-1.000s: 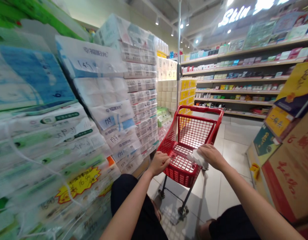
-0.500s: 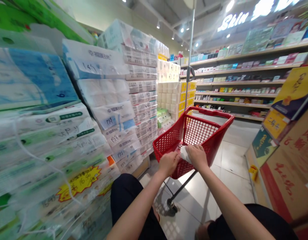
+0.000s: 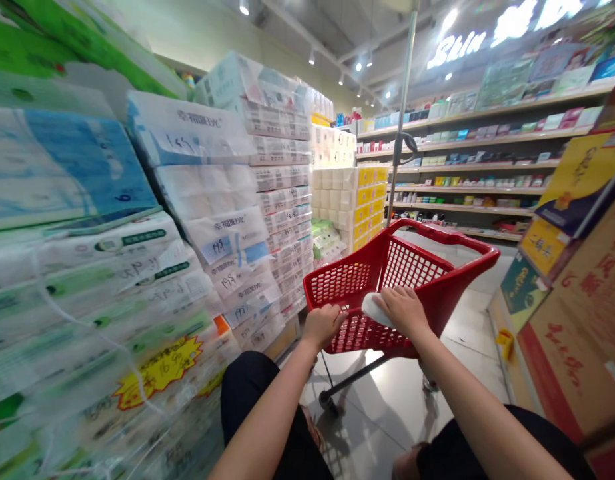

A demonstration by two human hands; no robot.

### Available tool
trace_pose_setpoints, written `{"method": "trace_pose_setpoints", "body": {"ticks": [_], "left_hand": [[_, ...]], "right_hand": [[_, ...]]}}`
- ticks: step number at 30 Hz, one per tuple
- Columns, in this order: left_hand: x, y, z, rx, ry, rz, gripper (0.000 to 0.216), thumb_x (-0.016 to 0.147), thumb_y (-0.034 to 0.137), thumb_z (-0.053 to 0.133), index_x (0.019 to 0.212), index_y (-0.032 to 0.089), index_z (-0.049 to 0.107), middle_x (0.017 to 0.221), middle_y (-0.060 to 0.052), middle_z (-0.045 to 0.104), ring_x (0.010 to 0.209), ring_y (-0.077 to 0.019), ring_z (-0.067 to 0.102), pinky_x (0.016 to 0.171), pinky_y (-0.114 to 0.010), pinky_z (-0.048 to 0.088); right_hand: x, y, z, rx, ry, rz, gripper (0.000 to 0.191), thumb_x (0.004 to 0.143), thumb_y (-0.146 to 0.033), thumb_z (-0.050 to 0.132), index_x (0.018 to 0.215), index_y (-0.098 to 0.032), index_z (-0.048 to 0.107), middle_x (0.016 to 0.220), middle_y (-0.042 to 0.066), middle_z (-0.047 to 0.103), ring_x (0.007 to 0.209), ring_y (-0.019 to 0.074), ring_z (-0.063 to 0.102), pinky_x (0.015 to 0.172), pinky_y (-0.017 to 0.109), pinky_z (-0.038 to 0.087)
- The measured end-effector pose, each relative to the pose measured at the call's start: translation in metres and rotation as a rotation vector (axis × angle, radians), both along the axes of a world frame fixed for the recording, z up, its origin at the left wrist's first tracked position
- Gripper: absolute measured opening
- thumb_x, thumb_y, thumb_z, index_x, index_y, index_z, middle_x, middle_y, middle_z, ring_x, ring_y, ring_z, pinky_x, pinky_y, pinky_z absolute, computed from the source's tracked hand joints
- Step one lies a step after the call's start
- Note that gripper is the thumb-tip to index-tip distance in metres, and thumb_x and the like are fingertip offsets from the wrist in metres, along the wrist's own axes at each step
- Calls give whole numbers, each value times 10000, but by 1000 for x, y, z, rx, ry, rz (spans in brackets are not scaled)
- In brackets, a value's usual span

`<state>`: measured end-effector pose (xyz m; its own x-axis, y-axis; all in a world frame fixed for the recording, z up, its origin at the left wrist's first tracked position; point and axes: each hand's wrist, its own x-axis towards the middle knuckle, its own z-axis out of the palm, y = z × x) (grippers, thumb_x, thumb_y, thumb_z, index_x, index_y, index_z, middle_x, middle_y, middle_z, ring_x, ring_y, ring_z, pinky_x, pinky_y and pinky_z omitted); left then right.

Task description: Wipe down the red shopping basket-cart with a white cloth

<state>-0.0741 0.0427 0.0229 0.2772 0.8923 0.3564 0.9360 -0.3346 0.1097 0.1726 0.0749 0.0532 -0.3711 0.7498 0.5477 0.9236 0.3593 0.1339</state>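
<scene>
A red shopping cart [image 3: 450, 293] with a lattice basket stands in front of my knees, turned at an angle. My left hand [image 3: 322, 327] is closed over the near rim of its basket, at the left. Further right along the same rim, my right hand [image 3: 403, 311] presses a folded white cloth [image 3: 374, 309], its fingers wrapped over it. Whether this is fabric or paper I cannot tell. A gap of bare red rim lies between the two hands. The fingertips of both hands are partly hidden.
Stacked tissue packs [image 3: 227, 240] rise close on my left, with a yellow price tag [image 3: 160, 373]. Cardboard boxes [image 3: 582, 313] line the right side. A metal pole [image 3: 403, 100] stands up by the cart. Behind are stocked shelves [image 3: 467, 167]; pale tiled floor [image 3: 372, 407] lies below.
The cart has swung round, its handle end shifting right and its front wheel left. My hands have moved apart, the left hand leftward and the right hand slightly rightward with the white cloth.
</scene>
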Motion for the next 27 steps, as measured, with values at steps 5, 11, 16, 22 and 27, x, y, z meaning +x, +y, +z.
{"method": "trace_pose_setpoints", "body": {"ticks": [5, 11, 16, 22, 27], "left_hand": [[-13, 6, 2, 16, 19, -1, 518, 998, 512, 175, 889, 202, 576, 881, -57, 642, 795, -178, 615, 700, -270, 408], [-6, 7, 8, -32, -14, 57, 543, 1006, 452, 164, 843, 205, 620, 919, -56, 683, 859, -179, 633, 754, -276, 410], [29, 10, 12, -103, -10, 134, 506, 1001, 387, 174, 927, 209, 643, 933, -66, 702, 843, -209, 655, 738, -311, 424], [36, 5, 15, -95, -56, 144, 514, 1006, 421, 172, 922, 227, 641, 931, -39, 707, 834, -189, 662, 685, -280, 418], [18, 5, 19, -88, -68, 120, 511, 1005, 470, 193, 915, 225, 631, 926, -33, 705, 840, -175, 658, 671, -262, 404]], "right_hand": [[58, 3, 16, 67, -78, -98, 406, 998, -443, 269, 870, -217, 582, 855, 59, 650, 887, 214, 502, 872, 367, 256], [62, -14, 24, 115, -37, -169, 372, 987, -390, 304, 868, -199, 601, 862, 86, 645, 890, 233, 492, 912, 395, 232], [-3, -29, 9, 68, 23, -101, 367, 986, -361, 312, 830, -195, 600, 825, 82, 636, 844, 222, 496, 892, 389, 237], [-41, -32, -6, 72, 13, 42, 330, 993, -361, 329, 867, -208, 593, 859, 60, 621, 861, 203, 486, 850, 351, 246], [25, -19, 12, 45, -99, 73, 321, 983, -418, 362, 918, -217, 603, 881, 61, 623, 884, 209, 480, 848, 342, 249]]}}
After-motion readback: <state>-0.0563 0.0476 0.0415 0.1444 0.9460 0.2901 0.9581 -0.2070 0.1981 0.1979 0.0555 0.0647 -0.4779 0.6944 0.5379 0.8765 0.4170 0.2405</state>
